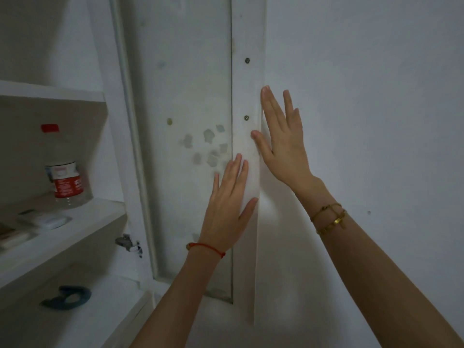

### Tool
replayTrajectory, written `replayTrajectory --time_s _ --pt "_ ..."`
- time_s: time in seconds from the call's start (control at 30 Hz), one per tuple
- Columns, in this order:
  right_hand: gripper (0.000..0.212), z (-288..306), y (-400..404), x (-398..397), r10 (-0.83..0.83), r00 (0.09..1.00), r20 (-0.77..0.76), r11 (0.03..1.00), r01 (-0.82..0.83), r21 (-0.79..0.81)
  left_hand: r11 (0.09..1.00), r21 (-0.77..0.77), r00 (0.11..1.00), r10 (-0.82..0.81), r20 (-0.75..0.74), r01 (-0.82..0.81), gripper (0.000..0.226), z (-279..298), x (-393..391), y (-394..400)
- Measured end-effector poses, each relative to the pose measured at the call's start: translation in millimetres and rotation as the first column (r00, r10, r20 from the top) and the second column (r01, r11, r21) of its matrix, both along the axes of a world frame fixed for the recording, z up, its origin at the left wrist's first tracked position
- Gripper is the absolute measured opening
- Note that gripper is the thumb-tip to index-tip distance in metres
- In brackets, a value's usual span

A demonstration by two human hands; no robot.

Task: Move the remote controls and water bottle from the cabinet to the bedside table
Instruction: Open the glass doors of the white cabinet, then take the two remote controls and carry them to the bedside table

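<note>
A clear water bottle (64, 167) with a red cap and red label stands upright on the middle cabinet shelf (82, 222) at the left. In front of it lie white remote controls (47, 220), another (13, 238) at the frame's edge, both blurred. The white cabinet door (190, 121) stands swung open in the middle. My left hand (229, 204) lies flat with fingers apart on the door's outer edge. My right hand (282, 139) is spread against that same edge, a little higher, next to the wall. Neither hand holds anything.
A dark blue hook-shaped object (67, 297) lies on the lower shelf. A metal hinge (128, 243) sits on the cabinet frame below the middle shelf. An upper shelf (50, 92) is above. A plain white wall (364, 96) fills the right side.
</note>
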State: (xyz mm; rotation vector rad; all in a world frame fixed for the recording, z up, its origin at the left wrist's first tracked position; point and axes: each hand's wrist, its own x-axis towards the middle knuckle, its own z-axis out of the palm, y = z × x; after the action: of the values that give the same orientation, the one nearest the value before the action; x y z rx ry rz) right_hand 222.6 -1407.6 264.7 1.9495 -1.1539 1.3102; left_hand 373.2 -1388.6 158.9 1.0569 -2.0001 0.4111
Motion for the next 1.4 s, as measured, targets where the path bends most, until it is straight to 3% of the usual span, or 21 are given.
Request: replayTrajectory --time_s 0.37,0.6,0.8,1.0,1.13,1.4 --pt "0.061 -1 -42 -13 0.122 0.992 -0.015 0.992 -0.122 -0.027 0.991 0.02 0.991 0.133 0.032 -0.134 0.076 -11 -16 -29" --pt "0.06 -3 -45 -13 0.27 0.963 0.019 0.963 -0.27 -0.028 0.992 0.051 0.993 0.12 -0.007 -0.119 0.074 -10 -18 -19" --pt "0.059 -3 -35 -8 0.291 0.957 0.014 0.953 -0.288 -0.096 0.995 0.058 0.994 0.088 -0.058 -0.084 0.07 -6 -20 -6" --pt "0.049 -16 -12 23 0.504 0.863 -0.027 0.843 -0.499 -0.203 0.99 0.019 0.973 0.142 -0.184 -0.141 0.065 -6 -4 19" --pt "0.042 -30 -6 60 0.631 0.776 -0.013 0.77 -0.628 -0.115 0.961 0.095 0.904 0.276 -0.327 -0.259 0.063 -11 24 39" --pt "0.044 -59 6 150 0.738 0.669 0.088 0.64 -0.735 0.223 0.8 0.23 0.718 0.599 -0.354 -0.554 0.06 -25 106 87"
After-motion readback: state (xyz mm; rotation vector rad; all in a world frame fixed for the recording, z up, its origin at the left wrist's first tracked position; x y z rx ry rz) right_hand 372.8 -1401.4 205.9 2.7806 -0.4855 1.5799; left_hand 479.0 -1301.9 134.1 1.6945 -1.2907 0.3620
